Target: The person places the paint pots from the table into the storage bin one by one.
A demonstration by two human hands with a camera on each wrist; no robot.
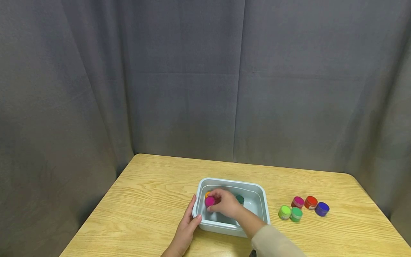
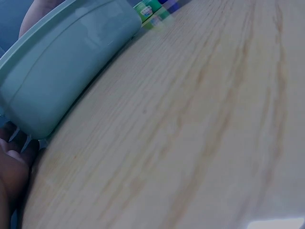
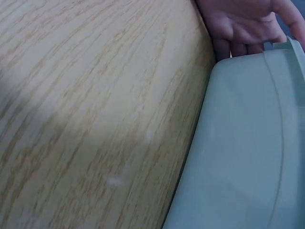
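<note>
A pale blue-grey plastic bin (image 1: 224,232) stands on the wooden table. At its front left corner my left hand (image 1: 185,228) grips the bin, thumb on the rim and fingers along the outer wall; the right wrist view also shows this left hand (image 3: 243,24) at the corner. Inside the bin, my right hand (image 1: 228,204) pinches a small magenta-lidded jar (image 1: 209,202) between thumb and fingers, at the left end. An orange-lidded jar (image 1: 208,194) shows partly behind it. A dark green jar (image 1: 239,199) sits farther right in the bin, partly hidden by the right hand.
Right of the bin stand several small jars: lime green (image 1: 284,212), green (image 1: 296,214), magenta (image 1: 298,202), red (image 1: 310,202) and blue-purple (image 1: 322,208). Grey curtains (image 1: 186,89) hang behind and beside the wooden table (image 1: 138,214).
</note>
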